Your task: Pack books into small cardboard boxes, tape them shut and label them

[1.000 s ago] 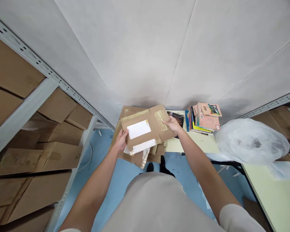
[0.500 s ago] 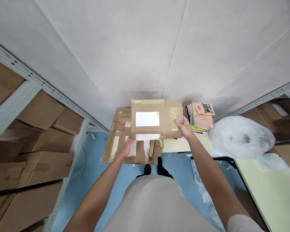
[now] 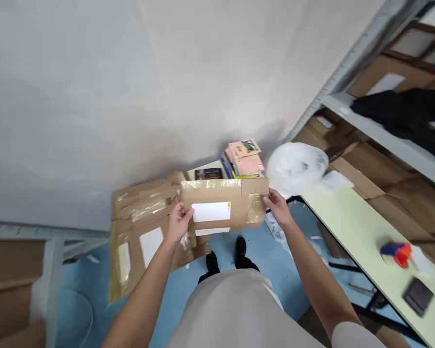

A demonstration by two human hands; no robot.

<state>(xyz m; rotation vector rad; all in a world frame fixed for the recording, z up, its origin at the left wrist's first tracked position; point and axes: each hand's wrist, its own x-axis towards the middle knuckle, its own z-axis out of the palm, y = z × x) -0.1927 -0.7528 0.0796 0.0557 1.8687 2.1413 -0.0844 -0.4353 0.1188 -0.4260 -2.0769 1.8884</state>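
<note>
A flattened cardboard box (image 3: 239, 205) with a white label and strips of clear tape is held out in front of me by both hands. At its left edge my left hand (image 3: 180, 220) grips it, the thumb lying on the front by the label. My right hand (image 3: 277, 205) pinches the right edge, thumb on the front near the tape. Behind and to the left lie larger flattened cardboard sheets (image 3: 141, 208), taped and labelled. Just beyond the held box, a stack of pink-covered books (image 3: 246, 162) and a dark book (image 3: 208, 173) rest on a pale tabletop.
A roll of clear plastic wrap (image 3: 297, 166) sits right of the books. On the pale green table (image 3: 333, 217) stand a red and blue tape dispenser (image 3: 397, 253) and a dark flat object (image 3: 418, 296). Shelves (image 3: 380, 125) with cartons rise at right, others at lower left.
My view has turned to the right, bringing more of the right table and shelves into sight. My left hand has moved up to the held box's left edge; the dark book now shows.
</note>
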